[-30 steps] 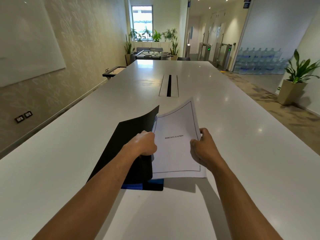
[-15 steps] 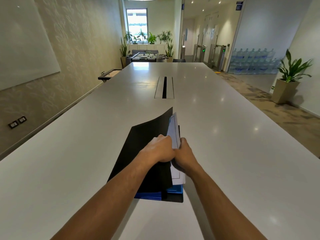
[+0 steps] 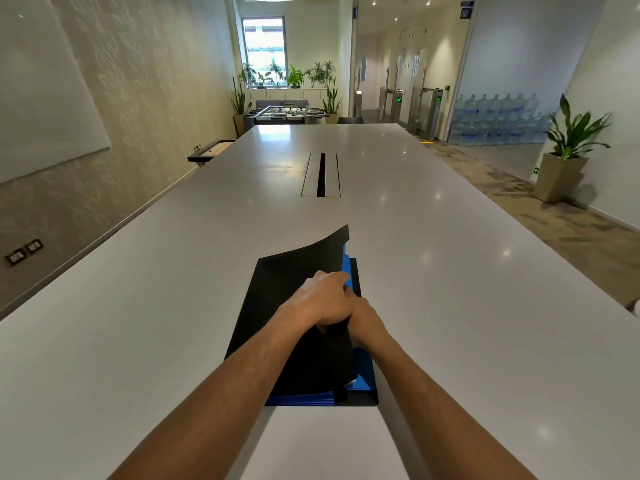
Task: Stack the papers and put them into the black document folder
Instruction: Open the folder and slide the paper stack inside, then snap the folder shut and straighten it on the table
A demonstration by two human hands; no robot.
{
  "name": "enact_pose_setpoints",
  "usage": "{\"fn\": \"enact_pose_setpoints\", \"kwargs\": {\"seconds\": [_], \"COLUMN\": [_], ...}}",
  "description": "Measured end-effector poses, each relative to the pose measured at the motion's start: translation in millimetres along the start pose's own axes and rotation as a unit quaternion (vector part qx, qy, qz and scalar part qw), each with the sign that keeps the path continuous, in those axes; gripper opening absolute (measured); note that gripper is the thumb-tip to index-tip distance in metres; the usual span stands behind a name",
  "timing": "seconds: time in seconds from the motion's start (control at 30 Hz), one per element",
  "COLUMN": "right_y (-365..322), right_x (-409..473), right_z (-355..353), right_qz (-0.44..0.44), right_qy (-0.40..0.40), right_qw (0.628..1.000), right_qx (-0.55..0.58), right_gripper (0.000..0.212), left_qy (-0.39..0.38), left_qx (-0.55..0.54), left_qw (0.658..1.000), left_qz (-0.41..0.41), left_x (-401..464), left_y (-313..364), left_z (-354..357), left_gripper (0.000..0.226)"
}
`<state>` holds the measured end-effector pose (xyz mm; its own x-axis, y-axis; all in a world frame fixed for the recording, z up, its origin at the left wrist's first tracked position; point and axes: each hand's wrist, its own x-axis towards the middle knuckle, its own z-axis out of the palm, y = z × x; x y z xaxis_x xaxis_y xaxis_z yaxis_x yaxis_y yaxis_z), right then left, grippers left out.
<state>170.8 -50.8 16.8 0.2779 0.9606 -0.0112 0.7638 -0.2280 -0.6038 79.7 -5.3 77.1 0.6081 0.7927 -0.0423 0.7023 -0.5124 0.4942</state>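
Note:
The black document folder [image 3: 289,299] lies on the white table [image 3: 467,306] straight in front of me. Its front cover is lifted and bowed over the blue inner pockets [image 3: 346,268]. My left hand [image 3: 323,299] pinches the cover's right edge. Beside it, my right hand [image 3: 367,323] reaches under the cover, so its fingers are hidden inside the folder. No white paper shows; any sheets are concealed beneath the cover.
A metal cable slot [image 3: 321,174] is set into the table beyond the folder. The table's right edge drops to a carpeted floor with a potted plant [image 3: 568,150]. A wall with a whiteboard [image 3: 41,98] runs along the left.
The white sheets held in my right hand went under the black cover and out of sight. Both hands came together at the cover's right edge, and the cover dropped lower.

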Motion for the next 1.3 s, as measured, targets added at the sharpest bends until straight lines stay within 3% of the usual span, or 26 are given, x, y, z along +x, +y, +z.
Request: {"fn": "enact_pose_setpoints", "kwargs": {"seconds": [0.1, 0.3, 0.43, 0.6, 0.83, 0.97, 1.1, 1.3], "right_y": [4.1, 22.2, 36.5, 45.6, 45.9, 45.4, 43.7, 40.2], "right_x": [-0.4, -7.6, -9.4, -11.6, -15.5, -16.8, -18.7, -21.6], "right_z": [-6.1, -12.6, -7.0, 0.4, 9.3, 17.9, 19.6, 21.1], "right_qz": [0.005, 0.045, 0.052, 0.001, -0.043, -0.039, -0.049, -0.045], "right_qy": [0.103, 0.252, 0.232, 0.208, 0.181, 0.169, 0.177, 0.152], "right_qw": [0.992, 0.967, 0.97, 0.975, 0.981, 0.985, 0.982, 0.978], "right_qx": [-0.068, -0.013, 0.048, 0.083, 0.052, 0.001, -0.037, -0.136], "right_gripper": [0.03, 0.024, 0.032, 0.025, 0.028, 0.03, 0.028, 0.035], "left_qy": [-0.005, -0.01, 0.011, 0.071, 0.129, 0.174, 0.18, 0.2], "left_qx": [-0.017, -0.012, 0.043, 0.171, 0.047, -0.03, 0.008, 0.057], "left_qw": [1.0, 1.0, 0.999, 0.981, 0.985, 0.977, 0.969, 0.964], "left_qz": [0.013, -0.002, 0.014, 0.053, 0.101, 0.121, 0.168, 0.169], "left_x": [1.8, 5.1, 1.9, -7.4, -2.3, -6.2, -7.3, -6.2], "left_y": [-4.0, -8.9, -6.5, -19.1, -54.7, -68.6, -68.8, -67.7], "left_z": [1.7, 25.0, 35.0, 59.0, 67.9, 71.2, 73.8, 79.4], "left_gripper": [0.038, 0.048, 0.055, 0.043, 0.031, 0.039, 0.025, 0.025]}}
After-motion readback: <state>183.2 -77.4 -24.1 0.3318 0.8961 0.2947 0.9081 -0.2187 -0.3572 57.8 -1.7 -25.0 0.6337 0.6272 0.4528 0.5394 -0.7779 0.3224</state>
